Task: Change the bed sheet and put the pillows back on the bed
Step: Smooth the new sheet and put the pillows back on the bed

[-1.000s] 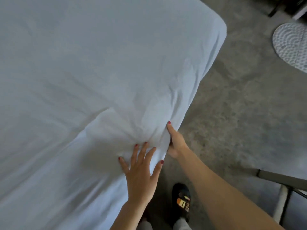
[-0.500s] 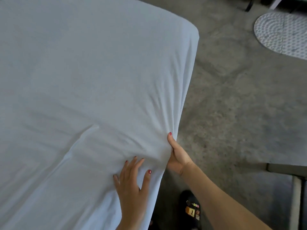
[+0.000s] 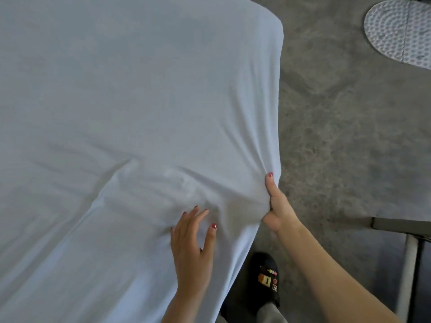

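A pale blue-white bed sheet (image 3: 130,108) covers the bed and fills the left and centre of the frame, running from the top edge down to the bottom edge. Its right border hangs over the side of the bed, and creases fan out across the cloth from the lower centre, where both hands meet it.

The left hand (image 3: 191,250) lies flat on top of the sheet in the lower centre of the frame. Its fingers (image 3: 194,220) are straight and slightly spread, pressing on the cloth without gathering any of it; the thumb stands off to the right, its tip resting on the sheet.

The right hand (image 3: 278,208) is at the sheet's hanging edge, right of centre. Its thumb points up along the outside of the fabric while the other fingers curl behind the edge, out of sight, so the cloth is pinched between them and bunches into tight folds at the grip.

Below the hands, at the bottom centre, a black slipper (image 3: 263,278) with small coloured charms stands on the grey concrete floor (image 3: 345,127). A round white textured mat (image 3: 401,29) lies on the floor in the upper right corner. A grey metal frame (image 3: 410,264) shows at the lower right edge.
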